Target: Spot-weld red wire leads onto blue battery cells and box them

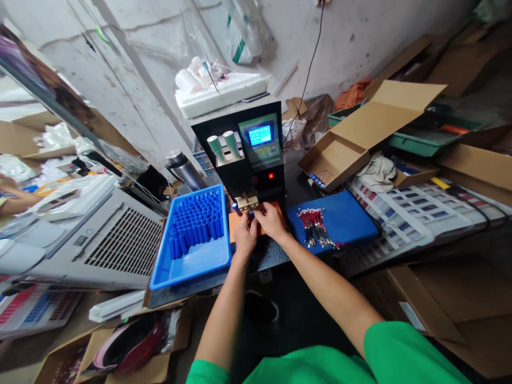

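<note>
My left hand [245, 234] has its fingers closed at the front of a black spot welder [262, 184], under its metal electrode head [247, 202]. A small bit of a blue battery cell [251, 214] shows at its fingertips. From the right, my right hand [272, 220] pinches at the same spot; what it holds is hidden by the fingers. Beside my left hand stands a blue tray [192, 272] with many upright blue battery cells [198, 218]. Right of the welder, a bundle of red and black wire leads [314, 226] lies on a blue pad [350, 218].
The welder has a lit blue screen [260, 134] and a white foam tray [224, 93] on top. A steel flask [186, 170] stands behind the blue tray. An open cardboard box [344, 152] is at right. A grey air cooler [112, 234] and a person's arm [18, 202] are left.
</note>
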{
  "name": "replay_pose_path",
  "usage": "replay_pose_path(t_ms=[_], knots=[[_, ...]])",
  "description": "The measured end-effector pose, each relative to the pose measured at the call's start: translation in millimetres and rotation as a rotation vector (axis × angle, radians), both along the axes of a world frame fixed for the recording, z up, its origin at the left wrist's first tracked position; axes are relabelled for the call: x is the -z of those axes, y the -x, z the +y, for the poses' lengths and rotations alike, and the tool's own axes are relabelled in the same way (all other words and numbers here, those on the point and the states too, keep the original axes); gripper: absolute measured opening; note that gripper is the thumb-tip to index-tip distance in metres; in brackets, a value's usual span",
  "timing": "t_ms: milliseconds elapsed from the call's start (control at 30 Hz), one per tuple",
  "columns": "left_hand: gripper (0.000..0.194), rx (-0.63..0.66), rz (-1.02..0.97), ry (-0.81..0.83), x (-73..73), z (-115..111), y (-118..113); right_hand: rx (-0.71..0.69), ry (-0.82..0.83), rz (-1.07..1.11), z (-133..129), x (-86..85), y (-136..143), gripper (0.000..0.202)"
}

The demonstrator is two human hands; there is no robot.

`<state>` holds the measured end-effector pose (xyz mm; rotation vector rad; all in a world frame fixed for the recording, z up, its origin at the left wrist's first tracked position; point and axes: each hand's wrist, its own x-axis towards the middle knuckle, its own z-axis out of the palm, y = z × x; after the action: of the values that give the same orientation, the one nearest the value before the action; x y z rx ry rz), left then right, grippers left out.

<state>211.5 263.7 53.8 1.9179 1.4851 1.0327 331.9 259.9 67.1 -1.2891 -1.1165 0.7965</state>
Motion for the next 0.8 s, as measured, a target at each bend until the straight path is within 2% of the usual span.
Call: replay_pose_path(t_ms=[300,533,800], knots=[[0.032,0.023,-0.023,-0.003,4.7,1.9,0.8,-0.001,-0.014,0.019,0.2,1.5,1.6,0.014],[0.032,0.037,-0.036,0.012,2.3,2.2,-0.1,0.014,0.002,-0.026,-1.3,6.5,0.5,0.017],[0.032,0.033,-0.070,0.017,2.1,1.1,0.3,-0.021,-0.006,-0.071,-19.7,7.0,-5.1,0.011]])
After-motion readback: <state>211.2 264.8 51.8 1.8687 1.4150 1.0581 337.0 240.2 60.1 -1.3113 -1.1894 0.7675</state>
